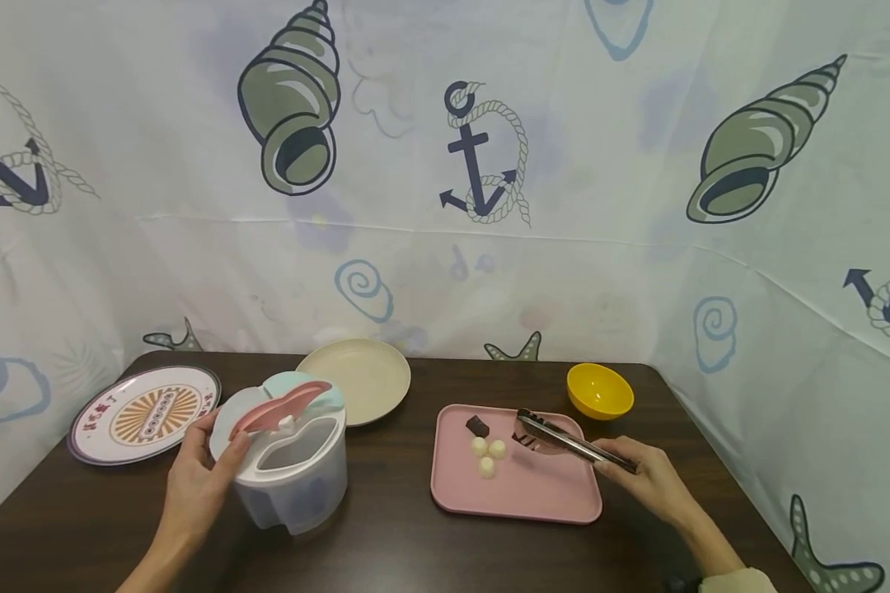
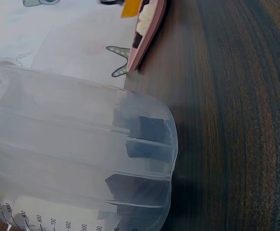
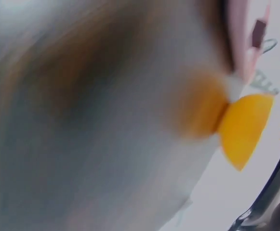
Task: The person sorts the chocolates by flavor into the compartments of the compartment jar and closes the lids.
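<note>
My left hand [image 1: 203, 482] grips the left side of a clear plastic storage canister [image 1: 297, 498], thumb in front near the lid's pink flap [image 1: 285, 406]. One compartment of the white lid stands uncovered, and dark chunks [image 2: 137, 190] show inside the canister, low down. In my right hand [image 1: 648, 478] are metal kitchen tongs [image 1: 578, 445], their dark tips over the right part of a pink tray [image 1: 519, 502]. Left of the tips, three small white balls [image 1: 487, 467] and a dark brown chunk [image 1: 478, 426] lie on the tray. The tongs' tips hold nothing that shows.
A yellow bowl [image 1: 599, 391] stands behind the tray's right corner. Behind the canister is a cream plate [image 1: 374, 379], and a white patterned plate [image 1: 96, 441] lies at the left. A printed cloth [image 1: 601, 272] hangs along the back and sides of the dark table [image 1: 386, 552].
</note>
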Tool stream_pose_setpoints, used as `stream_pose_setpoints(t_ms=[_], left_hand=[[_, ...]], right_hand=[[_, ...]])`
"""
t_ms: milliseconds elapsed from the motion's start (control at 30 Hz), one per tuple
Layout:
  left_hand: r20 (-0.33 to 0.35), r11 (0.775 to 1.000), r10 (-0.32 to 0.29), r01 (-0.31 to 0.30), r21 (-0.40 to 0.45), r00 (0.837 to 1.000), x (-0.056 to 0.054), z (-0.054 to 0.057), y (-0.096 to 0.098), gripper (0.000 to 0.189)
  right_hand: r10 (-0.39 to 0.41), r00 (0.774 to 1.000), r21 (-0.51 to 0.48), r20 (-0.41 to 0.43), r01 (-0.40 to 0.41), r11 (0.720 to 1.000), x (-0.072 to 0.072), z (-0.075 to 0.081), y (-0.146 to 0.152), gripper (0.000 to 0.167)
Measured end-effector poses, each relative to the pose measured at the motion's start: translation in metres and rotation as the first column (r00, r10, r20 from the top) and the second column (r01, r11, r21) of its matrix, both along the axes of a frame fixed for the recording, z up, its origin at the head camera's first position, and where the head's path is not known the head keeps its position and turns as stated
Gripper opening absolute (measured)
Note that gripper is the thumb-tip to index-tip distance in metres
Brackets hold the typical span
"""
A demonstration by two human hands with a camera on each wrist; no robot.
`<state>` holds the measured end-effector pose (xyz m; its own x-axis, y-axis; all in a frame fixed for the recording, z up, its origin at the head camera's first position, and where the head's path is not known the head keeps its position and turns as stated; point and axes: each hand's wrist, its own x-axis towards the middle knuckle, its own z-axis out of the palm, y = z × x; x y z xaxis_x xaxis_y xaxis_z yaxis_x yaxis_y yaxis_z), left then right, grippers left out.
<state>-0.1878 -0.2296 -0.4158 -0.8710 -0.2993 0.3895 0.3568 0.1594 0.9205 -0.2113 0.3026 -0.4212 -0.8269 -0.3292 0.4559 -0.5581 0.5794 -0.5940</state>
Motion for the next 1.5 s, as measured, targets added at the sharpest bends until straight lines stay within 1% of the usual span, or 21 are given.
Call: stream_pose_setpoints(t_ms=[33, 167, 200, 267, 367, 400, 467, 567, 633, 667, 733, 833, 933, 1033, 1100, 1200, 1300, 1400, 1500], left_hand=[[-0.001, 1.000, 0.000, 0.000, -0.002, 1.000, 0.000, 0.000, 0.000, 0.041], [0.000, 1.000, 0.004, -0.004, -0.016, 1.000, -0.002, 0.001, 0.002, 0.041], [0.000, 1.000, 0.003, -0.003, -0.018, 1.000, -0.003, 0.001, 0.003, 0.041], [0.002, 1.000, 0.002, -0.002, -0.024, 1.000, -0.004, 0.001, 0.004, 0.041], [0.007, 0.999, 0.008, -0.007, -0.038, 1.000, -0.005, 0.001, 0.005, 0.041], [0.010, 0.999, 0.012, -0.012, -0.048, 1.000, -0.005, 0.001, 0.005, 0.041], [0.013, 0.999, 0.011, -0.010, -0.048, 1.000, -0.005, 0.001, 0.005, 0.040], [0.016, 0.999, 0.011, -0.010, -0.054, 1.000, -0.005, 0.001, 0.004, 0.040], [0.018, 0.998, 0.012, -0.011, -0.054, 1.000, -0.005, 0.001, 0.004, 0.040], [0.020, 0.998, 0.019, -0.017, -0.067, 1.000, -0.004, 0.001, 0.004, 0.040], [0.023, 0.997, 0.023, -0.022, -0.073, 0.999, -0.004, 0.001, 0.004, 0.040], [0.022, 0.996, 0.031, -0.029, -0.086, 0.999, -0.004, 0.001, 0.005, 0.039], [0.016, 0.996, 0.028, -0.026, -0.084, 0.999, -0.003, 0.001, 0.005, 0.040], [0.014, 0.994, 0.038, -0.036, -0.103, 0.999, -0.002, 0.002, 0.004, 0.040], [0.016, 0.991, 0.050, -0.048, -0.124, 0.999, -0.001, 0.002, 0.003, 0.039], [0.017, 0.988, 0.061, -0.057, -0.146, 0.998, 0.000, 0.002, 0.002, 0.039], [0.015, 0.987, 0.059, -0.056, -0.148, 0.998, 0.000, 0.003, 0.001, 0.038], [0.012, 0.987, 0.060, -0.058, -0.147, 0.998, 0.000, 0.002, 0.001, 0.038], [0.009, 0.992, 0.055, -0.053, -0.119, 0.998, 0.001, 0.002, 0.000, 0.039]], right_hand=[[0.016, 1.000, -0.015, -0.007, -0.016, 1.000, 0.000, 0.006, -0.008, 0.024], [0.088, 0.996, -0.061, -0.024, -0.089, 0.994, -0.006, 0.023, -0.038, 0.029], [0.113, 0.993, -0.076, -0.028, -0.114, 0.990, -0.008, 0.025, -0.045, 0.030], [0.173, 0.985, -0.117, -0.026, -0.175, 0.978, -0.016, 0.027, -0.060, 0.031], [0.270, 0.962, -0.162, -0.039, -0.272, 0.949, -0.022, 0.038, -0.094, 0.028], [0.306, 0.951, -0.180, -0.038, -0.308, 0.934, -0.024, 0.041, -0.106, 0.028], [0.385, 0.921, -0.197, -0.061, -0.389, 0.900, -0.028, 0.046, -0.130, 0.027], [0.495, 0.863, -0.214, -0.104, -0.505, 0.836, -0.035, 0.051, -0.164, 0.027], [0.542, 0.832, -0.216, -0.119, -0.555, 0.804, -0.038, 0.052, -0.183, 0.026], [0.555, 0.823, -0.214, -0.117, -0.567, 0.795, -0.039, 0.052, -0.192, 0.026], [0.568, 0.817, -0.207, -0.102, -0.576, 0.791, -0.041, 0.052, -0.207, 0.026], [0.572, 0.818, -0.191, -0.056, -0.571, 0.798, -0.042, 0.049, -0.221, 0.025], [0.568, 0.823, -0.190, -0.007, -0.559, 0.807, -0.043, 0.047, -0.228, 0.026], [0.563, 0.826, -0.189, 0.019, -0.550, 0.813, -0.044, 0.046, -0.232, 0.027], [0.564, 0.826, -0.187, 0.028, -0.550, 0.814, -0.045, 0.046, -0.233, 0.028], [0.577, 0.816, -0.189, 0.036, -0.562, 0.806, -0.046, 0.044, -0.235, 0.030], [0.588, 0.808, -0.186, 0.038, -0.573, 0.799, -0.047, 0.043, -0.236, 0.031], [0.587, 0.808, -0.177, 0.038, -0.573, 0.800, -0.047, 0.042, -0.237, 0.032], [0.581, 0.812, -0.172, 0.045, -0.567, 0.806, -0.046, 0.042, -0.235, 0.032]])
